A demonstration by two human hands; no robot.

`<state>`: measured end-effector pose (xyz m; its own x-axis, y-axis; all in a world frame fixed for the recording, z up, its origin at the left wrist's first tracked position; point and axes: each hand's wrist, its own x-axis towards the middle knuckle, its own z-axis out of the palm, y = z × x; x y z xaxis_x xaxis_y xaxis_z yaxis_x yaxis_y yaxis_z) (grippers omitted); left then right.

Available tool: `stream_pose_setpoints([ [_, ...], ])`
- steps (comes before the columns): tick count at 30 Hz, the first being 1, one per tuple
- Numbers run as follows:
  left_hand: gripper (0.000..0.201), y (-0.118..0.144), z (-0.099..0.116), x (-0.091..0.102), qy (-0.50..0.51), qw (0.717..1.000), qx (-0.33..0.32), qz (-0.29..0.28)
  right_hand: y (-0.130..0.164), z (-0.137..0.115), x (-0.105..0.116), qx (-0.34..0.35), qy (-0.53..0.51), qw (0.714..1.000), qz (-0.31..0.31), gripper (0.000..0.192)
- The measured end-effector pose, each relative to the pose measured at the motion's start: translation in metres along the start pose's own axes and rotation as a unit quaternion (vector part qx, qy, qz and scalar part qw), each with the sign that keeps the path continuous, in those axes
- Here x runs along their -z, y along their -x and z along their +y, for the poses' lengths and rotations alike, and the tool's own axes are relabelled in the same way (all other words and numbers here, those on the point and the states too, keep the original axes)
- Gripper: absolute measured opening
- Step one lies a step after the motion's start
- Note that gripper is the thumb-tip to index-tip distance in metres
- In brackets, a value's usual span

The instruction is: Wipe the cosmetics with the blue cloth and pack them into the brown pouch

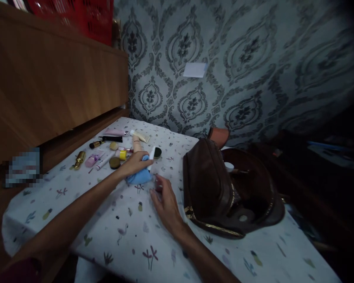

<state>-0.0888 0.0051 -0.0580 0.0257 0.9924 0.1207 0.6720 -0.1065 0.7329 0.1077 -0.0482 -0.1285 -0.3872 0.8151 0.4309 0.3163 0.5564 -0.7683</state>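
My left hand (136, 160) is closed round a light blue cloth (140, 177), which droops onto the printed tablecloth. A slim white item (152, 157), perhaps a tube, stands up at the fingertips against the cloth. Just right of the cloth, my right hand (167, 202) has its fingers curved and apart, with nothing clear in them. Around my left hand lie cosmetics: a cream tube (141, 136), a yellow-capped bottle (122, 155), a round gold-brown container (115, 162) and a dark round one (157, 153).
A brown leather bag (206, 184) lies unzipped on the right, with a white round lid (229, 167) inside. Farther left are a gold lipstick case (79, 160), a purple tube (93, 158) and a black tube (112, 138). Wooden furniture (59, 78) borders the left; patterned wall (191, 104) stands behind.
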Motion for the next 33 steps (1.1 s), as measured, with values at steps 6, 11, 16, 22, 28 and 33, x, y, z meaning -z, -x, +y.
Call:
stream_pose_setpoints([
  [6,0.058,0.011,0.004,0.007,-0.075,0.979,-0.018,-0.189,-0.001,0.009,-0.001,-0.049,-0.003,0.998,0.034,0.047],
  [11,0.086,0.015,0.002,0.026,-0.134,0.95,-0.059,-0.275,-0.004,0.004,0.003,-0.008,0.064,0.998,-0.015,0.04],
  [16,0.05,0.021,0.014,0.029,-0.249,0.921,-0.049,-0.295,-0.004,-0.004,0.004,0.01,0.113,0.992,-0.05,0.026],
  [22,0.026,0.017,0.014,0.03,-0.26,0.932,-0.073,-0.242,-0.006,-0.009,0.005,-0.004,0.137,0.989,-0.047,0.022],
  [28,0.045,0.014,0.011,0.03,-0.278,0.952,-0.102,-0.078,-0.007,-0.005,0.005,-0.023,0.137,0.99,-0.035,0.011],
  [33,0.043,0.027,0.025,-0.002,-0.239,0.936,-0.198,-0.167,-0.008,0.002,0.004,-0.07,0.131,0.989,0.0,0.016],
])
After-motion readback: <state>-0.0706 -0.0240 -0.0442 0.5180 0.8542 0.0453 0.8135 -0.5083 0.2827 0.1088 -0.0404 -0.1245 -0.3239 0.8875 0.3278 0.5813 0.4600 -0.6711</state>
